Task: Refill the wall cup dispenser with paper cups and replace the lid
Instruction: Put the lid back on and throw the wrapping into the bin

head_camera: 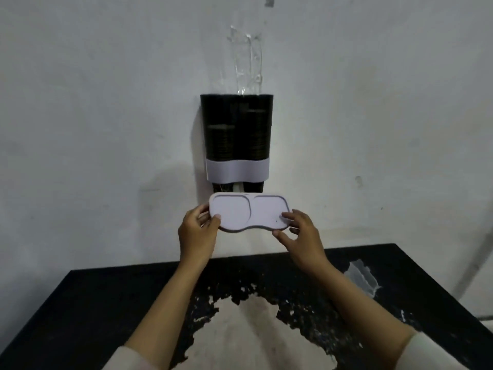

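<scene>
Both forearms extended; left hand (196, 231) and right hand (298, 233) pinch opposite ends of the white lid (249, 213), thumbs on top, held level just below the wall dispenser (237, 137), above the table (80, 303).

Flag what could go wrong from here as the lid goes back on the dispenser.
1. A clear plastic sleeve sticks up out of the dispenser top; the lid might trap it and sit unseated.
2. Both hands, left and right, pinch only the lid's ends, so it could tilt or slip while being raised.
</scene>
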